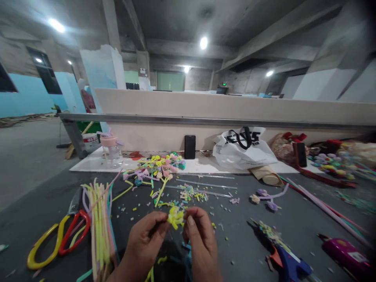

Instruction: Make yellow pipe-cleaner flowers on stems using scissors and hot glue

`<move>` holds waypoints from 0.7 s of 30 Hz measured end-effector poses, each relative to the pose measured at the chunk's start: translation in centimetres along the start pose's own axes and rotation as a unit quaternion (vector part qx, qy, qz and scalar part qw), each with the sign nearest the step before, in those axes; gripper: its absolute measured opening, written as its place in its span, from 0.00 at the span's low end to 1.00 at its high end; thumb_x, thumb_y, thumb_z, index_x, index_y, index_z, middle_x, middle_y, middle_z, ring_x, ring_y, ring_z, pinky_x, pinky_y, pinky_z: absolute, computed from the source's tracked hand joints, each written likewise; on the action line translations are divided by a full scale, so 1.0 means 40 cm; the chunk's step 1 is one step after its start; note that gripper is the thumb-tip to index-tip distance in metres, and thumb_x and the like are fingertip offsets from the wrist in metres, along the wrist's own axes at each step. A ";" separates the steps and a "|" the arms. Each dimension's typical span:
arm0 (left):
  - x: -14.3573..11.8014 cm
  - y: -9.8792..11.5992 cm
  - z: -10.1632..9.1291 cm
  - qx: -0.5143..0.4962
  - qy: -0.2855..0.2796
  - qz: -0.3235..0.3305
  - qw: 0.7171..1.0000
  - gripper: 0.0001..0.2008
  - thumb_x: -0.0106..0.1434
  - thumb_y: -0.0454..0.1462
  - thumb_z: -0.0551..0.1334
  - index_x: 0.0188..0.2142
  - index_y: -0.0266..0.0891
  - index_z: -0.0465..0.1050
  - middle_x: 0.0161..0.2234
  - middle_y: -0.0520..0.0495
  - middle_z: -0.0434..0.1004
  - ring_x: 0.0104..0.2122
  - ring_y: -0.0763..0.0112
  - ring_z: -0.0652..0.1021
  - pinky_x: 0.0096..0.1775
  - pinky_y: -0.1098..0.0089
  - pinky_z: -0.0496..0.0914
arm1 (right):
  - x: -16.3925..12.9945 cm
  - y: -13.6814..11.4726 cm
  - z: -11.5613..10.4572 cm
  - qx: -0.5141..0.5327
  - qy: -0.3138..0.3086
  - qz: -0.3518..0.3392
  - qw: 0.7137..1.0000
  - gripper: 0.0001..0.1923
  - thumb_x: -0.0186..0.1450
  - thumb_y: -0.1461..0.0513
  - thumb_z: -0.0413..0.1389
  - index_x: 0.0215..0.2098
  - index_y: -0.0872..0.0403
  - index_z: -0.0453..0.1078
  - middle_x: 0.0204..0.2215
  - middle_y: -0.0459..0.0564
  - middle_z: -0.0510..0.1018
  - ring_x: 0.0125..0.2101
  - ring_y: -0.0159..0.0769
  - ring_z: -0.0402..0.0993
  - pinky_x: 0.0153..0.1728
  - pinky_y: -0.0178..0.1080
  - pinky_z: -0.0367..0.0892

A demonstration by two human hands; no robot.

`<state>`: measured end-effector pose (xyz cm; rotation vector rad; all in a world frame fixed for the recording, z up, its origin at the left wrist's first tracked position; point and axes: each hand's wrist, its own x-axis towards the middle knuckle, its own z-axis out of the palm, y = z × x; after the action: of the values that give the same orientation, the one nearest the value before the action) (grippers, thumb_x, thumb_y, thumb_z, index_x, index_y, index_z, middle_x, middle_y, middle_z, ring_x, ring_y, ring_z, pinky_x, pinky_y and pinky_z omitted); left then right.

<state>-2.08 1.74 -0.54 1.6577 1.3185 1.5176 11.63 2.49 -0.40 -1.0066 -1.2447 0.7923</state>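
A yellow pipe-cleaner flower (175,217) is held up between my two hands at the lower middle of the view. My left hand (147,239) pinches its left side between thumb and fingers. On the other side, the fingertips of my right hand (202,239) close on its right edge. To the left of my hands lies a bundle of pastel pipe cleaners (101,231). Scissors (60,239) with one yellow and one red handle rest beside the bundle. Just beyond my hands are cut pipe-cleaner bits (192,194) and finished pipe-cleaner flowers (161,166).
A blue glue gun (289,260) and a magenta tool (345,252) lie at the right. Clear glue sticks (205,184) cross the mid-table. Along the back stand a pink-lidded jar (111,152), a black phone (190,147) and a white bag (243,150). Purple flowers (268,197) lie to the right.
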 end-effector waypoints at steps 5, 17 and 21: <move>0.004 0.026 0.003 -0.100 -0.023 -0.075 0.992 0.06 0.54 0.38 0.62 0.25 0.37 0.72 0.23 0.51 0.70 0.23 0.75 0.68 0.26 0.77 0.63 | -0.011 -0.015 -0.013 0.025 -0.032 -0.007 0.999 0.10 0.63 0.55 0.49 0.38 0.52 0.66 0.29 0.47 0.69 0.28 0.33 0.65 0.25 0.33 0.60; 0.037 0.013 -0.032 -0.546 -0.144 -0.290 0.772 0.09 0.61 0.41 0.56 0.34 0.36 0.68 0.22 0.58 0.62 0.10 0.90 0.54 0.12 0.82 0.48 | -0.006 0.004 0.004 0.078 -0.039 0.082 0.993 0.11 0.62 0.53 0.50 0.38 0.50 0.65 0.26 0.44 0.66 0.24 0.30 0.60 0.25 0.32 0.57; 0.039 0.002 -0.033 -0.559 -0.157 -0.298 0.758 0.13 0.62 0.42 0.54 0.38 0.35 0.68 0.22 0.57 0.62 0.10 0.90 0.54 0.13 0.82 0.48 | -0.005 -0.005 0.006 0.062 -0.043 0.090 0.993 0.11 0.62 0.53 0.50 0.36 0.50 0.65 0.26 0.44 0.66 0.24 0.30 0.59 0.24 0.32 0.57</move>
<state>-3.47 2.82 0.51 0.5592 0.4248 1.1281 11.36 2.27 -0.28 -1.0009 -1.1732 1.0511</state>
